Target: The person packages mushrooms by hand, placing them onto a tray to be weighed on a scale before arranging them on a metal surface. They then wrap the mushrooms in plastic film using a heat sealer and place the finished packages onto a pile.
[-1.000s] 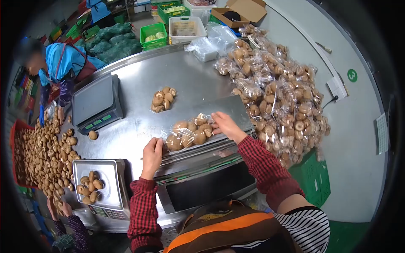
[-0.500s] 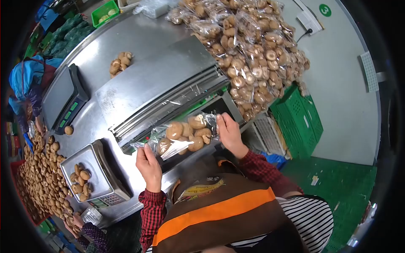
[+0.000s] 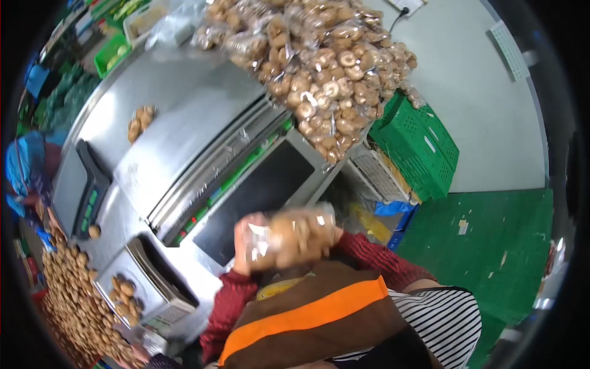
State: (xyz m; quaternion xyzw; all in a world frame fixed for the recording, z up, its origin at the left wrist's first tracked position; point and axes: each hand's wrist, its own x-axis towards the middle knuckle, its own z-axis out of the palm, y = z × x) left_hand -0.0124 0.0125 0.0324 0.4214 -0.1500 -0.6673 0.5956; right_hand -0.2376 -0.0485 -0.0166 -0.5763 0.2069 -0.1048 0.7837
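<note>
Both my hands hold a clear plastic bag of brown mushrooms (image 3: 289, 237) close to my chest, above my brown apron with an orange stripe. The picture is blurred by motion here. My left hand (image 3: 246, 255) grips the bag's left end and my right hand (image 3: 326, 237) its right end. The bag hangs in front of the steel wrapping machine (image 3: 184, 147) and its dark hot plate (image 3: 258, 197).
A large heap of bagged mushrooms (image 3: 313, 67) lies at the back right. Loose mushrooms (image 3: 67, 295) cover the table at left. A small scale (image 3: 132, 286) bears several mushrooms, a bigger scale (image 3: 77, 184) sits behind. A green crate (image 3: 418, 147) stands on the floor. A person in blue (image 3: 24, 172) works at far left.
I lifted the bag off the machine's plate and drew it toward my body. My view swung downward and to the right.
</note>
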